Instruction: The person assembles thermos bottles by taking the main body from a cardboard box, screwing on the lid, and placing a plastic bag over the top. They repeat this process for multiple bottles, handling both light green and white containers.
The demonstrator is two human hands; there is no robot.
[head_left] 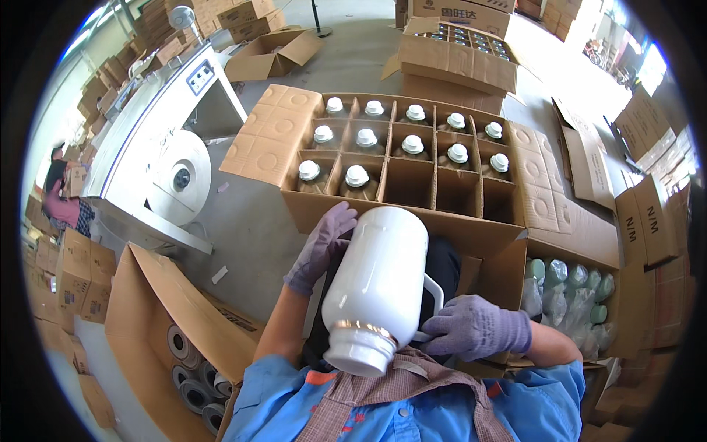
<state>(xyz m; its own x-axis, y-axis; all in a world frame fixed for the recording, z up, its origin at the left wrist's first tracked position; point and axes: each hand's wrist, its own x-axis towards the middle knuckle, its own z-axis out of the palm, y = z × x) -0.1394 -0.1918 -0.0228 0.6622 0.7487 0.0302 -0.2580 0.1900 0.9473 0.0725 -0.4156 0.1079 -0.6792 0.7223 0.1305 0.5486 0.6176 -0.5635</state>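
A glossy white jug (pixel 379 276) with a gold band round its neck lies tilted in front of my chest, its mouth toward me. My right hand (pixel 475 328), in a grey-purple glove, is closed round the lower end of the jug's handle (pixel 436 295). Against the left side of the jug, near its base, rests my gloved left hand (pixel 324 247), its fingers curved and partly hidden. Just beyond stands a carton (pixel 346 204) split by cardboard dividers. White-capped bottles (pixel 356 177) stand upright in most of its compartments; the front row's right-hand compartments show no bottle.
At the right, an open carton (pixel 574 247) holds green-capped bottles in clear plastic. An open box (pixel 140 317) with grey rolls stands at the lower left. Beyond it is a white machine (pixel 158 125) with a large reel. Another person (pixel 66 191) is at the far left.
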